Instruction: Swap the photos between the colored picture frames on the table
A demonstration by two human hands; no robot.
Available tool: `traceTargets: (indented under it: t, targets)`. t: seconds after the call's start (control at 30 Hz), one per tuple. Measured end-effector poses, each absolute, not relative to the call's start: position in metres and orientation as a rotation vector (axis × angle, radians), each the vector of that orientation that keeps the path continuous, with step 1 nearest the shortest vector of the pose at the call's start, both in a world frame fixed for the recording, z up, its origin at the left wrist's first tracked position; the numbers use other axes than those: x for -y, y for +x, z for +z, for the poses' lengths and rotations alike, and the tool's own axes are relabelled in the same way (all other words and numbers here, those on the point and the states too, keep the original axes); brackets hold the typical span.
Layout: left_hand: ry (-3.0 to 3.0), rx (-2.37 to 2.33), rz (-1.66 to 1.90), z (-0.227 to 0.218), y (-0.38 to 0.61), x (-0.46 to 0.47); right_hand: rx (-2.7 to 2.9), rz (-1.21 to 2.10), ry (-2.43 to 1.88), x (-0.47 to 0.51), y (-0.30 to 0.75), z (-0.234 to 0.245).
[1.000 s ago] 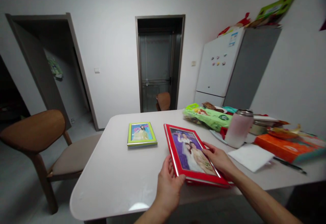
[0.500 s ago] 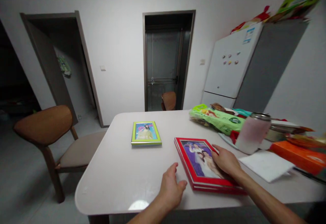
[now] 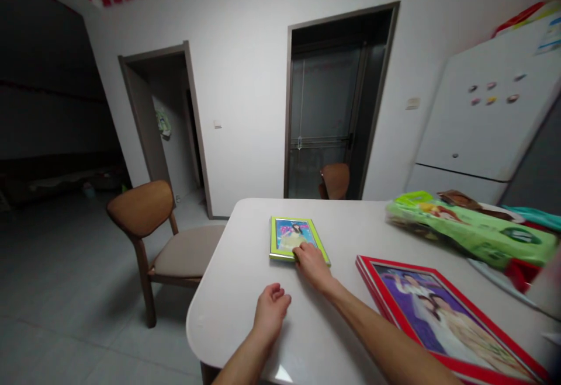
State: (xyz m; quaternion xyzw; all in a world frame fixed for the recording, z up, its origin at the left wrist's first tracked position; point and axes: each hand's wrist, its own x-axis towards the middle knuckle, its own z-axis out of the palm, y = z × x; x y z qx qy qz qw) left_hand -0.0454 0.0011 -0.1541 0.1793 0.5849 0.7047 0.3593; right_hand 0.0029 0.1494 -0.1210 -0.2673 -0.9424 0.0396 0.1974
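A small photo frame [image 3: 277, 236] with a lime-green border lies on the white table [image 3: 236, 291]. My right hand [image 3: 312, 263] is at its near edge, fingers closed over the border and partly covering the picture. Nearer to me and left of it, my left hand [image 3: 269, 310] hovers over the tabletop, holding nothing, with loosely curled fingers and the thumb apart. At the lower right lies a stack of larger red photo frames [image 3: 421, 309]; my right forearm passes in front of its near left part.
A green plastic package [image 3: 473, 227] lies at the table's right, with other items behind it. One wooden chair [image 3: 144, 210] stands at the left and another chair [image 3: 336, 180] beyond the far edge. A white fridge [image 3: 477, 122] is at the right.
My right hand has left the red frames and moved left to the lime-green frame. My left hand's fingers have curled in. The view has turned, shifting everything right.
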Motion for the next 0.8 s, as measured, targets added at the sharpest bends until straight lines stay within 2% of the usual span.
traceTargets:
  t: [0.13,0.23,0.37,0.47,0.63,0.8]
  targets:
    - [0.348,-1.327,1.923,-0.15,-0.05,0.001,2.7,0.109,-0.612,-0.115,0.019,-0.118]
    - [0.361,-1.209,2.05,-0.143,-0.044,0.002,2.701,0.241,-0.501,-0.084,0.038,-0.118]
    - [0.403,-1.168,2.195,-0.132,-0.031,0.012,2.509,0.632,-0.474,-0.064,0.056,-0.115]
    - [0.598,-1.341,2.223,-0.117,-0.021,0.03,2.22,1.01,-0.6,-0.064,0.062,-0.106]
    - [1.118,-1.724,1.976,-0.088,0.007,0.062,1.649,1.626,-0.749,-0.057,0.078,-0.079]
    - [1.843,-1.879,1.615,-0.088,0.032,0.074,1.433,1.853,-0.716,-0.047,0.105,-0.066]
